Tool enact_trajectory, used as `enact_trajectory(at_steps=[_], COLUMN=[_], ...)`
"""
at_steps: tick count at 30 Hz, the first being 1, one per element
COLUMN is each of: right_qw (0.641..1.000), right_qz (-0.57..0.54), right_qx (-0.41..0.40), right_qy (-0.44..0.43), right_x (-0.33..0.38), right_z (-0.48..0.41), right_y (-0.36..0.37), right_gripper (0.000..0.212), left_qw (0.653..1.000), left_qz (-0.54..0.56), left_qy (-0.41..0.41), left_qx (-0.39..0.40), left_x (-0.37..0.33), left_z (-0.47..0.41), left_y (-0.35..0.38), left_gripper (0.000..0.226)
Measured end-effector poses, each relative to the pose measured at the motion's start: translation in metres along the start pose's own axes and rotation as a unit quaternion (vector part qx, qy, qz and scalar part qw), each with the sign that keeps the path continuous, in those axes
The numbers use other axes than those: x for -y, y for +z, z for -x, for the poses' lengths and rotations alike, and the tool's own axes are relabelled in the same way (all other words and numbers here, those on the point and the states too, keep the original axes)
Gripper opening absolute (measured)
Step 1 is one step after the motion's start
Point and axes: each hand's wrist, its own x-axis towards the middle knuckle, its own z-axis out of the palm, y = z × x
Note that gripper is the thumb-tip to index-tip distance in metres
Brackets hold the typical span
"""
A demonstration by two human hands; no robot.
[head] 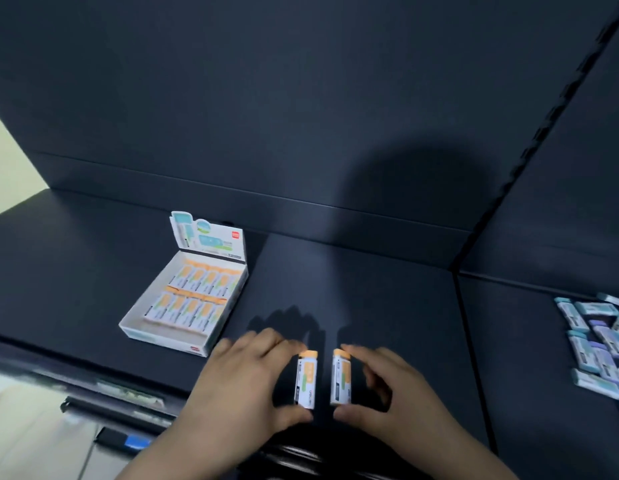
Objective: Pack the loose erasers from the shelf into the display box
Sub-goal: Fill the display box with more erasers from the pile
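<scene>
Both hands are low on the shelf (370,289), near its front edge, one eraser each.

Left hand (252,375): pinching the left eraser (306,381) lengthwise, fingertips on the far orange end and thumb on the near white end. Fingers curled, palm down.

Right hand (387,386): mirror grip on the right eraser (341,375), fingers over the orange end and thumb at the near end.

The two erasers are parallel with a narrow gap between them, not touching, orange ends pointing away from me. Both have white sleeves with orange and green print. I can't tell if they're resting on the shelf or lifted just off it.

The display box (162,336) is on the same shelf, to the left of my left hand and further back, turned at an angle. Its near right corner is just beside my left fingers. The printed flap (211,240) stands upright at the box's far end. The packed erasers (193,296) lie flat in two rows, with the same orange and white sleeves. A bare white strip of box floor shows at the near end.

A vertical divider (471,341) splits the shelf on my right. Beyond it is a loose heap of blue-sleeved erasers (599,348) at the frame edge, well apart from my hands.

My head's shadow (405,188) falls on the dark back panel (266,98), and the hand shadows fall on the shelf just ahead of my fingers.
</scene>
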Motion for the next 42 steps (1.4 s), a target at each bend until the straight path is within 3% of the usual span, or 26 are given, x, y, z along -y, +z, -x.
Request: enact_trajectory(at_steps=[7,14,20,23,29,35,38,42], right_qw=[0.998,0.994,0.984,0.980,0.961,0.920,0.898,0.897], right_qz=[0.002,0.039,0.159,0.183,0.257,0.353,0.387,0.386], right_qx=[-0.070,-0.101,-0.060,-0.034,0.000,-0.025,-0.008,-0.034], right_qy=[-0.010,0.011,0.048,0.064,0.106,0.171,0.208,0.212], right_x=[0.061,0.116,0.136,0.138,0.141,0.159,0.163,0.164], right_z=[-0.070,-0.125,-0.142,-0.155,-0.167,-0.168,-0.173,-0.174], right_y=[0.054,0.107,0.127,0.131,0.135,0.133,0.140,0.146], right_gripper=[0.063,0.069,0.075,0.075,0.079,0.059,0.054,0.046], left_qw=[1.000,0.998,0.993,0.993,0.978,0.980,0.972,0.963], left_qz=[0.006,-0.023,-0.029,-0.062,-0.120,-0.062,-0.059,-0.098], left_qy=[0.006,-0.009,-0.003,0.018,0.025,0.113,0.138,0.160], left_qx=[-0.009,0.052,0.112,0.099,0.171,0.148,0.182,0.195], left_x=[0.119,0.226,0.238,0.234,0.219,0.234,0.232,0.226], left_z=[-0.002,-0.006,-0.015,-0.024,-0.034,-0.042,-0.050,-0.058], left_y=[-0.041,-0.074,-0.066,-0.056,-0.057,-0.066,-0.062,-0.060], left_gripper=[0.065,0.067,0.062,0.066,0.078,0.041,0.038,0.034])
